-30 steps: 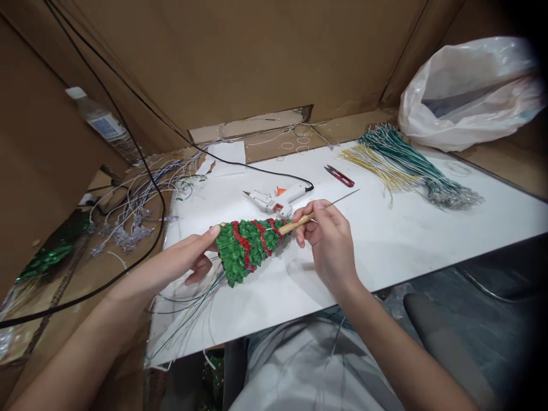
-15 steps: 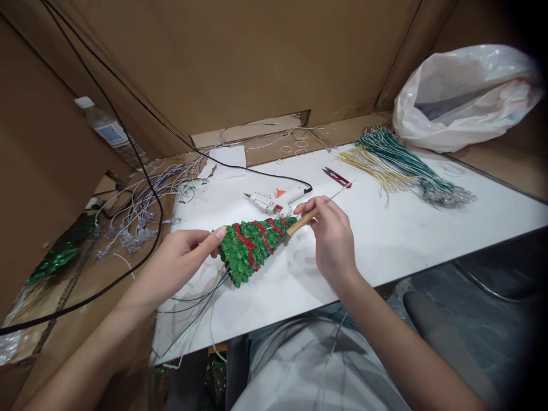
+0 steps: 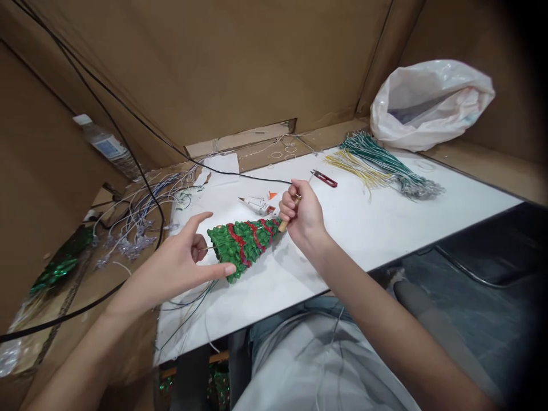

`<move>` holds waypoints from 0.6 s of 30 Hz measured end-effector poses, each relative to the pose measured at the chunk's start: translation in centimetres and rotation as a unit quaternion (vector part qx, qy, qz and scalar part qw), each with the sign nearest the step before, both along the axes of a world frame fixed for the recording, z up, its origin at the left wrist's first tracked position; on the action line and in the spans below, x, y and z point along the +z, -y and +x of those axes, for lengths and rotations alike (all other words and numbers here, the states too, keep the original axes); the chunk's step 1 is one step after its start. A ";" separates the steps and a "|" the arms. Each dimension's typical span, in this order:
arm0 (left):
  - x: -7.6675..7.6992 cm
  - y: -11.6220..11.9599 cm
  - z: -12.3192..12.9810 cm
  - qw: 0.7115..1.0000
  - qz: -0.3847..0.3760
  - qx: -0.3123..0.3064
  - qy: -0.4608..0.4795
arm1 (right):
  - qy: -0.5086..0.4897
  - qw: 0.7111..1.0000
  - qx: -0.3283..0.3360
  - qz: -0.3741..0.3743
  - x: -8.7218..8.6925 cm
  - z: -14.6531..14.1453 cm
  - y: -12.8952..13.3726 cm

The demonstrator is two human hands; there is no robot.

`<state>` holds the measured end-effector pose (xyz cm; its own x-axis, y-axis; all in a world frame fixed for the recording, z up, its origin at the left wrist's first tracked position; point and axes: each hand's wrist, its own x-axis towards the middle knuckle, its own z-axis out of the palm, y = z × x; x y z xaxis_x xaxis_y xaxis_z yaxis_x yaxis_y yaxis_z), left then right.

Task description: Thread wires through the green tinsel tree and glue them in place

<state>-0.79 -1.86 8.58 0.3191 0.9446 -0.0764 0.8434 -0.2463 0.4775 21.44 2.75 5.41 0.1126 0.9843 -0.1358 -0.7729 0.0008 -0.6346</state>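
A green decorative Christmas tree [image 3: 244, 244] with red garland lies on its side over the white table, tip to the right. My left hand [image 3: 180, 257] is at its base, thumb and index finger spread wide. The thumb overlaps the tree's lower edge; the other fingers curl beside a thin rod [image 3: 208, 248] at the base. Whether they touch the rod, I cannot tell. My right hand [image 3: 305, 214] is closed in a fist around a wooden stick [image 3: 283, 226], one end of which meets the tree's tip. A thin pale shaft shows above that fist.
A glue gun [image 3: 257, 204] lies behind the tree, partly hidden. Red snips [image 3: 325, 178] are farther right, near yellow wires [image 3: 355, 165] and green wires [image 3: 377, 157]. A plastic bag [image 3: 428, 134] stands back right. Tangled wires [image 3: 141, 211] and a bottle [image 3: 107, 145] are left.
My left hand has loosened from the tree's base, thumb and index now apart. My right hand has turned from a fingertip hold to a fist around the stick. The view has shifted slightly.
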 end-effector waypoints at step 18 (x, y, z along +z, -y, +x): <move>-0.7 1.8 2.3 0.986 0.042 0.004 -0.160 | 0.009 1.000 -0.022 -0.017 0.8 1.9 -2.6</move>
<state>1.51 -3.70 7.91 0.2842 0.9543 -0.0929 0.9496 -0.2668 0.1644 23.37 5.37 6.22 0.1581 0.9733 -0.1667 -0.7613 0.0126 -0.6483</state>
